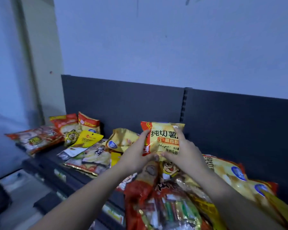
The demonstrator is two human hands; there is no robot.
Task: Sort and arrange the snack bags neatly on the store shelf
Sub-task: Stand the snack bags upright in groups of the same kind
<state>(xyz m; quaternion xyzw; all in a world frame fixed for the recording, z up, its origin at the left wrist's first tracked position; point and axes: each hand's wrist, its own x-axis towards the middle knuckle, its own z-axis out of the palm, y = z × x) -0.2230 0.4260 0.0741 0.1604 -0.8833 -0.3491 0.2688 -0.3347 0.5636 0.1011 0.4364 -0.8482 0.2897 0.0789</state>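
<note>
I hold a yellow and red chip bag [161, 138] upright above the shelf, in front of the dark back panel. My left hand [136, 155] grips its left edge and lower corner. My right hand [183, 150] grips its right side, with fingers over the front. More snack bags lie jumbled on the dark shelf [45, 156]: another yellow chip bag [121, 140] just to the left, a small yellow pouch [88, 138], red and white bags [35, 138] at the far left, and a big red bag of mixed snacks [160, 205] under my forearms.
Two more yellow chip bags [226, 173] lie flat at the right. Two red-topped bags [80, 125] lean against the dark back panel [123, 100] at the left. Price-tag rails [60, 175] run along the shelf's front edge. A pale wall rises behind, with floor at lower left.
</note>
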